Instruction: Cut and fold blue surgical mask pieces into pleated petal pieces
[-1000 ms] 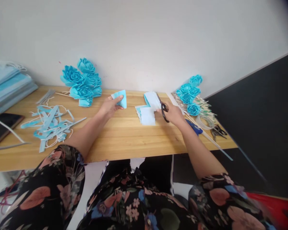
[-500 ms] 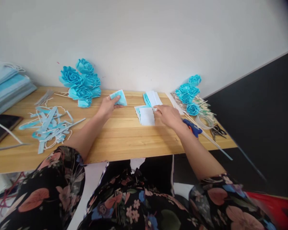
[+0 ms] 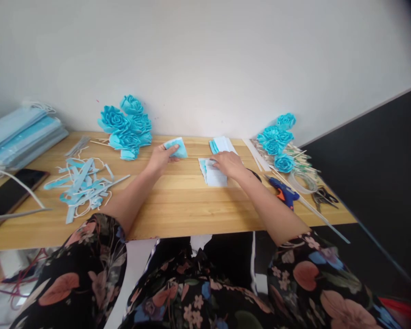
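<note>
A pale-blue and white square of face-mask fabric (image 3: 180, 148) is pinched between the thumb and fingers of my left hand (image 3: 160, 156), just above the table. On the wood to its right lies a small pile of cut mask-fabric squares (image 3: 216, 177), white side up with blue edges showing. The bent fingers of my right hand (image 3: 227, 163) grip the upper part of the top square, though the fingertips are partly hidden. Right behind that hand sits a second stack of folded mask pieces (image 3: 223, 144), white over blue.
Blue fabric roses (image 3: 126, 128) stand back left, more roses (image 3: 276, 140) back right. Cut strips and ear loops (image 3: 84, 183), a phone (image 3: 15, 192) and a mask stack (image 3: 22, 137) lie left. A blue glue gun (image 3: 284, 192), pliers (image 3: 324, 197) and sticks lie right.
My right hand has moved left from beside the pile onto its top square. The left hand still holds its square. The whole view has shifted slightly.
</note>
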Available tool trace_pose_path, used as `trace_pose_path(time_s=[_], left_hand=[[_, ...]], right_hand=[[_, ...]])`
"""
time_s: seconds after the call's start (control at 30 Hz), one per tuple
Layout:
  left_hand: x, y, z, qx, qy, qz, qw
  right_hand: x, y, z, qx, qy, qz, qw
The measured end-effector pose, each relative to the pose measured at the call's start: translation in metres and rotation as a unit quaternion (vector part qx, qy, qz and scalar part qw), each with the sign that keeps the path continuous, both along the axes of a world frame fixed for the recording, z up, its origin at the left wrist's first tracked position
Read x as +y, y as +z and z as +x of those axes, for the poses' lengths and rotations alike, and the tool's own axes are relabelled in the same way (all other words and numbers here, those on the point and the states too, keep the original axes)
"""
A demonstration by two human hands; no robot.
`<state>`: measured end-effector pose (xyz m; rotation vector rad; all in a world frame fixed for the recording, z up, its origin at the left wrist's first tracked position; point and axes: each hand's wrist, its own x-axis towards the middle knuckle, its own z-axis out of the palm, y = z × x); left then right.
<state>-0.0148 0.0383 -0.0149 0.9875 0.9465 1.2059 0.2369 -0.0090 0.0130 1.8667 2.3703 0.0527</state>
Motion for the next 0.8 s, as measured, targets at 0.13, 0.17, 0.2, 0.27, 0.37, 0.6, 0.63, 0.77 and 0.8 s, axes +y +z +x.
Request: trace_pose_path(time_s=[0.13, 0.17, 0.2, 0.27, 0.37, 0.6, 0.63, 0.77, 0.8], left_hand=[[0.006, -0.002, -0.005, 0.187, 0.073, 0.129, 0.971], [0.007, -0.003, -0.007, 0.261, 0.066, 0.176, 0.947], [0.007, -0.005, -0.009, 0.339, 0.040, 0.217, 0.915], [0.004, -0.009, -0.011, 0.484, -0.040, 0.267, 0.832], [-0.002, -0.011, -0.010, 0.598, -0.113, 0.283, 0.742], [-0.022, 0.018, 0.003, 0.320, -0.101, 0.305, 0.891], [-0.026, 0.022, 0.005, 0.248, -0.140, 0.276, 0.918], [-0.037, 0.021, 0.016, 0.123, -0.215, 0.168, 0.954], [-0.037, 0.017, 0.018, 0.122, -0.218, 0.137, 0.959]], right_hand=[[0.002, 0.006, 0.002, 0.041, 0.003, -0.009, 0.999], [0.001, 0.007, 0.003, 0.065, 0.002, -0.011, 0.998], [-0.001, 0.009, 0.004, 0.092, -0.001, -0.013, 0.996], [-0.006, 0.014, 0.007, 0.154, -0.003, -0.012, 0.988], [-0.016, 0.024, 0.009, 0.254, 0.002, -0.007, 0.967], [-0.026, 0.053, -0.004, 0.458, 0.024, -0.026, 0.888], [-0.026, 0.055, -0.008, 0.480, 0.033, -0.034, 0.876], [-0.019, 0.056, -0.022, 0.547, 0.054, -0.043, 0.835], [-0.015, 0.054, -0.025, 0.563, 0.051, -0.033, 0.824]])
